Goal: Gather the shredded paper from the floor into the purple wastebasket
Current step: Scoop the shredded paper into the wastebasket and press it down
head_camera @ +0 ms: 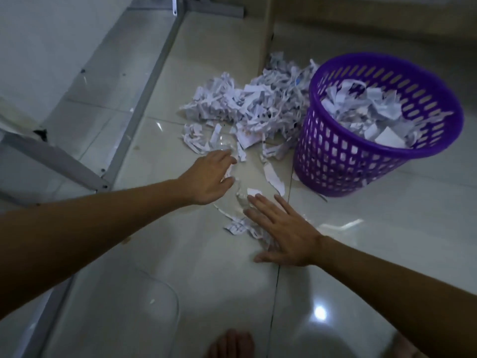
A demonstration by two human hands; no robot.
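White paper scraps (pixel 241 223) lie between my hands: right hand (pixel 284 233) flat, fingers straight, touching them; left hand (pixel 206 177) loosely curled, holding nothing I can see; main shredded pile (pixel 245 107) ahead, purple wastebasket (pixel 361 161) front-right, nearer my right.

I take this for an office: glossy tiled floor (pixel 361 254), grey metal desk frame (pixel 144 99), shredded paper (pixel 247 107) beside a wastebasket (pixel 335 161).
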